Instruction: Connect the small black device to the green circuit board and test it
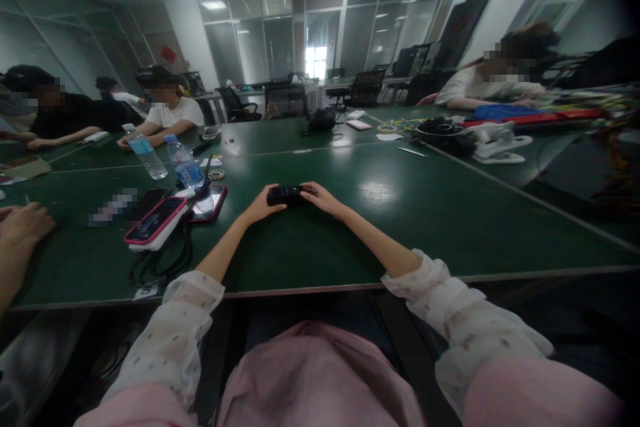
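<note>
- The dark handheld device [284, 196] is at the centre of the frame, just above or resting on the green table [310, 253]; this view cannot tell which.
- The left hand [261, 205], left of centre, is curled partway closed around the device's left end, its thumb along the near lower edge.
- The right hand [324, 200], right of centre, is also partly closed, with its fingers at the device's right end; how firmly either hand presses cannot be told.
- The device looks compact and rigid, probably light enough for 1 hand, though 2 hands should keep it steadier.
- Its casing is likely hard plastic and perhaps a little slippery; the flat face, which seems to be a screen, is probably the fragile part.
- The 2 short ends look like the best places to take hold, with fingers behind and thumbs on the rim, off the face.
- A red-edged phone [156, 221] and a bottle [185, 163] stand well apart from it, left of centre in the frame.
</note>
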A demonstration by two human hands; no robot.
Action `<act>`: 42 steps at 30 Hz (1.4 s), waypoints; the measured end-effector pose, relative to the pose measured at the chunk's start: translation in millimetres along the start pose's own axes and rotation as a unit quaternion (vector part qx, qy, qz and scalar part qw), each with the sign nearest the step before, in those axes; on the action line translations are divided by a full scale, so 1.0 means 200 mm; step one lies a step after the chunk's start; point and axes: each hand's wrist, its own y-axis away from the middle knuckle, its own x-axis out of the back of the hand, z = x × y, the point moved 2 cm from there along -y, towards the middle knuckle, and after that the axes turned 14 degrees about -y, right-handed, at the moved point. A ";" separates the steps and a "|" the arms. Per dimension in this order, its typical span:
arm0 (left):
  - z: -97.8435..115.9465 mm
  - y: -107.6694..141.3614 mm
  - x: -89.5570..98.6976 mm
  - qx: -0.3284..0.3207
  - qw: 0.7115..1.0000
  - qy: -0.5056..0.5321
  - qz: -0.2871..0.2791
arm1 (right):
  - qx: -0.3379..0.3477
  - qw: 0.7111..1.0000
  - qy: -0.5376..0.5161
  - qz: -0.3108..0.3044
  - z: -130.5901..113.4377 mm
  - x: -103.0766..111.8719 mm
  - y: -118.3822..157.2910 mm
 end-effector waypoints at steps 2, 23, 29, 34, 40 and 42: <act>0.00 0.00 0.00 0.011 1.000 0.014 0.000 | -0.004 1.000 -0.012 -0.003 0.02 0.00 -0.01; -0.04 -0.01 0.03 0.050 0.989 0.132 -0.037 | -0.023 0.999 -0.023 0.004 0.03 -0.02 0.00; -0.04 -0.01 0.03 0.056 0.990 0.127 -0.031 | -0.064 0.996 -0.039 0.049 0.02 0.00 -0.01; 0.02 -0.01 0.04 0.051 0.988 0.140 -0.029 | -0.104 0.984 -0.115 0.082 0.03 0.03 -0.02; 0.09 0.00 0.08 0.035 0.988 0.154 0.006 | -0.106 0.975 -0.167 0.099 0.07 0.05 -0.04; 0.09 -0.02 0.11 0.024 0.986 0.163 0.031 | -0.108 0.972 -0.184 0.103 0.08 0.05 -0.04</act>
